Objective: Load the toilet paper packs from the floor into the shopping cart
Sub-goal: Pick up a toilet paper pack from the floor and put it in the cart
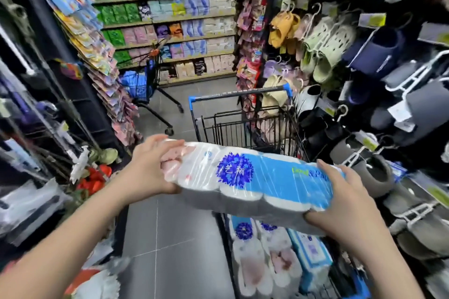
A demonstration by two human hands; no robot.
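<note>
Both hands clasp one toilet paper pack [245, 177] by its ends, left hand [150, 167] wrapped around the far end, right hand [340, 204] closed on the near end. Right under the held pack sits the shopping cart [243, 114], with more packs [264, 257] lying inside, below the right hand.

One wide-angle camera sits on my head, looking forward and down the aisle. My fingers [167, 145] lie close below the lens, mid-frame; beyond them the shopping cart [239, 97] and far shelves [170, 19] recede. No second view shares this.
</note>
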